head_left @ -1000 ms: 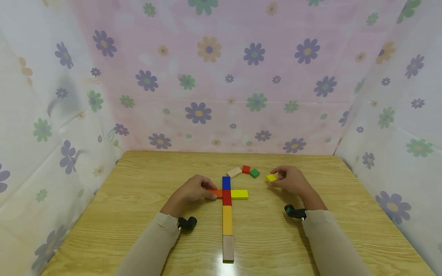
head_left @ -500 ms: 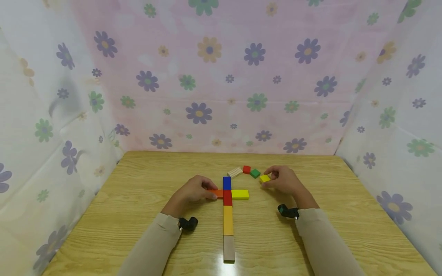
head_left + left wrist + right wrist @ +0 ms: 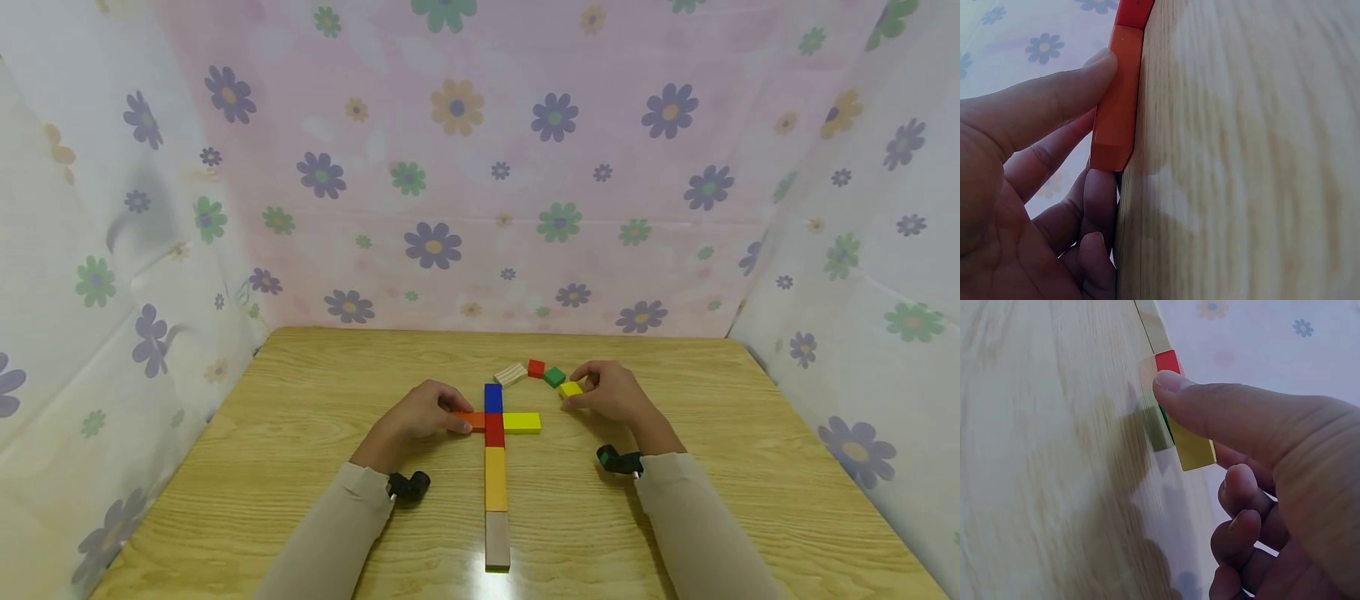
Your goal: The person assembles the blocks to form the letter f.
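My left hand (image 3: 426, 411) pinches an orange block (image 3: 1119, 94) between thumb and fingers; its far end meets a red block (image 3: 494, 430). That red block is the centre of a cross, with a blue block (image 3: 492, 398) behind it, a long yellow block (image 3: 521, 423) to its right, and an amber block (image 3: 496, 479) in front. A grey-brown block (image 3: 497, 542) ends the stem. My right hand (image 3: 615, 392) pinches a small yellow block (image 3: 570, 390) beside a green block (image 3: 554, 377). In the right wrist view, the thumb partly hides both; I cannot tell if they touch.
A curve of pieces runs behind the cross: a ridged plain-wood block (image 3: 511, 375), a small red block (image 3: 536, 368) and the green one. All lie on a wooden table (image 3: 300, 367). A flowered cloth (image 3: 480, 192) stands at the back and sides.
My right hand has moved left with the small yellow block, bringing it up close to the green block. The left hand has stayed at the orange block.
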`<state>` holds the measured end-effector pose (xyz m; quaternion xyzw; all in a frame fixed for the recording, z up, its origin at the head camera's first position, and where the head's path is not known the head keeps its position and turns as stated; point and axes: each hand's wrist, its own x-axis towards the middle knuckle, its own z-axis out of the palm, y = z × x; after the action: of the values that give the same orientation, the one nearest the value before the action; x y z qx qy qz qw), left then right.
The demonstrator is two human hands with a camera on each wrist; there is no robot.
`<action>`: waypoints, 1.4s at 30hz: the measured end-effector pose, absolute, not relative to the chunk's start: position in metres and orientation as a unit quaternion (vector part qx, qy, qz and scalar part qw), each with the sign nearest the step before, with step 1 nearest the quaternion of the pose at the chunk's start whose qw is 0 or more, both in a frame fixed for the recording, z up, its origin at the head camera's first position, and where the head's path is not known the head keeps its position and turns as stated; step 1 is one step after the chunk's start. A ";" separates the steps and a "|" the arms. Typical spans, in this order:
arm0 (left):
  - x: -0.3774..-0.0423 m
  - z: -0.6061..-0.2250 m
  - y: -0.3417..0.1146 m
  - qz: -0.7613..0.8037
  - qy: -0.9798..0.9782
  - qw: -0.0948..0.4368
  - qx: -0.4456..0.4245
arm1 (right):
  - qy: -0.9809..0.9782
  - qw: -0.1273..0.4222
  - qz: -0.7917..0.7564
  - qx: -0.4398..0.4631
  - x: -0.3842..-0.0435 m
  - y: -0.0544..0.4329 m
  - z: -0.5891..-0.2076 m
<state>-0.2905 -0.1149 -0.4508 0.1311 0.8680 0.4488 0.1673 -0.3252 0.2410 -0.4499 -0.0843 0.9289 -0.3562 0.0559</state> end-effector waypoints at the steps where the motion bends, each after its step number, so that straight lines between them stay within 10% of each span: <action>1: -0.290 -0.451 -0.115 0.447 0.869 0.167 0.132 | 0.929 0.056 -0.356 -0.084 -0.325 0.240 -0.450; 42: -0.290 -0.449 -0.114 0.441 0.873 0.166 0.128 | 0.931 0.046 -0.357 -0.058 -0.322 0.233 -0.460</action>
<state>-0.2902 -0.1137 -0.4489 0.1280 0.8728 0.4407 0.1662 -0.3218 0.2329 -0.4596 -0.0579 0.9311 -0.3573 0.0463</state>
